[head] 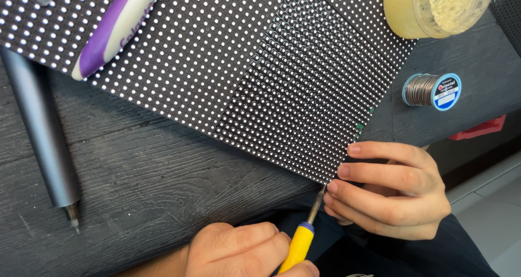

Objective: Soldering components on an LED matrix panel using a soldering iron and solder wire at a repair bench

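A black panel (244,65) covered in rows of small white dots lies tilted across the dark wooden table (135,168). My left hand (244,252) is closed around a soldering iron with a yellow handle (298,247), its metal tip touching the panel's lower corner near the table's front edge. My right hand (388,187) grips that same corner from the right, fingertips curled on the panel's edge.
A grey pen-like tool (40,130) lies at the left. A purple and white handle (116,24) rests on the panel. A round tub of yellowish paste (434,5) stands at top right, a spool of solder wire (432,90) below it, a red object (477,129) at the table's right edge.
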